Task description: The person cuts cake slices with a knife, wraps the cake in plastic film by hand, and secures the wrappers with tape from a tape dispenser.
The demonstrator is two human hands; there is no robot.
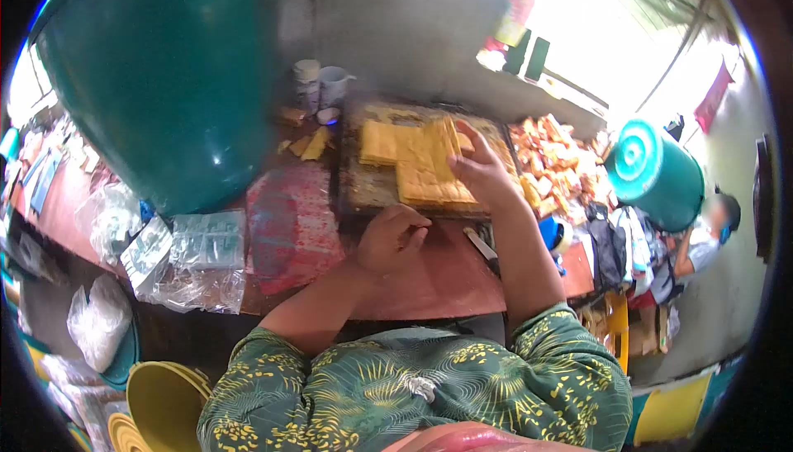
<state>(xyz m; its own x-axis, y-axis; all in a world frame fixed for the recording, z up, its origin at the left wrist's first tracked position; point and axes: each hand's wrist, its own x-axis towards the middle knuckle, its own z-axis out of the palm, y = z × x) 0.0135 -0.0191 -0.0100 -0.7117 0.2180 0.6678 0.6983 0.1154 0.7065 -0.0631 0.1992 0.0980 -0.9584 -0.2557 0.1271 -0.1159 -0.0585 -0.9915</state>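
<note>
Towering to the left of the tray is a big green barrel, blocking the view behind it, and underneath everything runs the reddish table. Well out to the tray's right, there's a green bucket tipped at a slant, with another person beyond it. Crowding right up by the tray's right edge, a heap of orange-brown chunks, leaving little room on that side. Over to the tray's left, a red-stained sheet lies just beside it, clear plastic farther out. Behind the tray's back left corner stand a pale mug and a jar, and some yellow scraps sit near that same corner. In front of the tray, toward its right, what looks like a knife lies by the right forearm. Now the tray itself: a yellow stack lies flat in its middle, and here's the yellow slab, tilted up above that stack, pinched between the thumb and fingers of the right hand at its right edge. The left hand is at the tray's front edge, fingers loosely curled, just beside the stack; whether they grip anything, I cannot tell.
</note>
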